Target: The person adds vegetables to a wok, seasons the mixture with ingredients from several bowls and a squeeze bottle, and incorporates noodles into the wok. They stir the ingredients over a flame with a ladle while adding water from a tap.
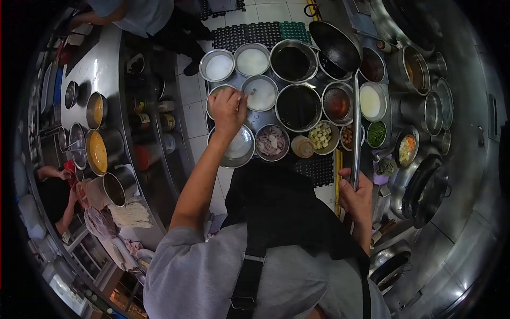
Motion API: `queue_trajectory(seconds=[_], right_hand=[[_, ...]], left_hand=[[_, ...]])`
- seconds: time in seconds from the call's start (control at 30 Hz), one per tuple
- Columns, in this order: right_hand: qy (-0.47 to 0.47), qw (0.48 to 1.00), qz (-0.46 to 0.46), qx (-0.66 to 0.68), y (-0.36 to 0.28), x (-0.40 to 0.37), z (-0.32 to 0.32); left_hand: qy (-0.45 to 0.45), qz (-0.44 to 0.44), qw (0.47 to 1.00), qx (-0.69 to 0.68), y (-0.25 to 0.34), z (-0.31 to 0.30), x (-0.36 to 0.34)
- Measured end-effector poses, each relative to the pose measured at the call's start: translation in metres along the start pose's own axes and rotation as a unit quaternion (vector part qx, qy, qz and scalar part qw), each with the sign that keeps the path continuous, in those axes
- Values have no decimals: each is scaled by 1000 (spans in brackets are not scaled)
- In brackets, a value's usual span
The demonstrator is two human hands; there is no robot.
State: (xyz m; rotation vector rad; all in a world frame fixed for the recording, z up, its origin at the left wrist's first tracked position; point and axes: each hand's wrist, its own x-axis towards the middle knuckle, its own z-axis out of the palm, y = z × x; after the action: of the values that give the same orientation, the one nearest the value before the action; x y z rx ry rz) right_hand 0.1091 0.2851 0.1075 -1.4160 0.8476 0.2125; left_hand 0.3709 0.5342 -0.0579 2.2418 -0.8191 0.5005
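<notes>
Right hand (357, 195) closed round the near end of a long ladle (355, 122), its cup far off above the bowls (272, 57). Left hand (228, 109) pinches a small spoon (246, 95). The ladle is probably stiff and cup-heavy, so it is best held at the handle end.

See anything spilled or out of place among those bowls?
Nothing stands out. The bowls sit upright with no visible spills; the left hand holds a small spoon over them, the right hand grips the ladle.
</notes>
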Motion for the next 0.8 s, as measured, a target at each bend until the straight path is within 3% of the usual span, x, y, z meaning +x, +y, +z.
queue_trajectory(seconds=[0.07, 0.1, 0.17, 0.27, 0.5, 0.8], right_hand=[[-20, 999, 22, 28, -3, -1, 1], [-19, 999, 26, 30, -5, -2, 3], [-27, 998, 41, 43, -10, -4, 6], [-40, 994, 67, 74, -16, -4, 4], [-58, 991, 105, 61, -15, -3, -5], [-71, 992, 103, 14, -27, -3, -7]], left_hand=[[52, -104, 993, -18, -2, -1, -4], [46, -105, 993, -19, -6, 1, -7], [41, -195, 977, -71, -13, 7, -11], [32, -234, 965, -115, -20, 13, -12], [26, -199, 971, -132, -25, 18, -8], [44, -288, 937, -195, -33, 27, -20]])
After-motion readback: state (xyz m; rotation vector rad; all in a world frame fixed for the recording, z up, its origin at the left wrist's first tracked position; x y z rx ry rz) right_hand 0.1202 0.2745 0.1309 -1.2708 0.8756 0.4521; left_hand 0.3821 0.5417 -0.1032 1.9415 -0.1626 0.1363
